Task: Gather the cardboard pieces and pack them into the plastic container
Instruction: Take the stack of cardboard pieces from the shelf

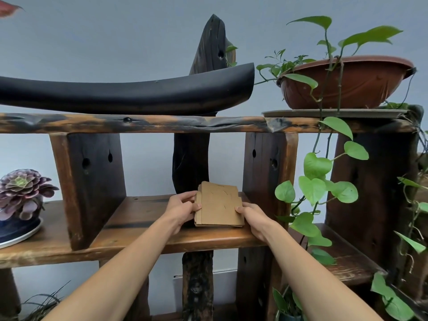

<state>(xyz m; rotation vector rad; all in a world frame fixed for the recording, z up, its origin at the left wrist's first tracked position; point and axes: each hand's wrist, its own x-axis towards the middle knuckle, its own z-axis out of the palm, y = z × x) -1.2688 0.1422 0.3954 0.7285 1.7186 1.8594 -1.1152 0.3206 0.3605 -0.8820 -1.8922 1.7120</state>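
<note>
A stack of flat brown cardboard pieces (218,206) lies on the middle wooden shelf (162,237), between two dark uprights. My left hand (181,208) grips the stack's left edge, thumb on top. My right hand (252,216) holds the stack's lower right corner, thumb on the top sheet. The stack's near edge rests on the shelf while its far end looks slightly raised. No plastic container is in view.
A purple succulent in a dark pot (20,200) stands on the shelf at the left. A brown planter (345,84) with trailing green vines (319,181) sits on the upper right shelf, and the vines hang down beside my right hand. A black curved wooden beam (129,91) lies above.
</note>
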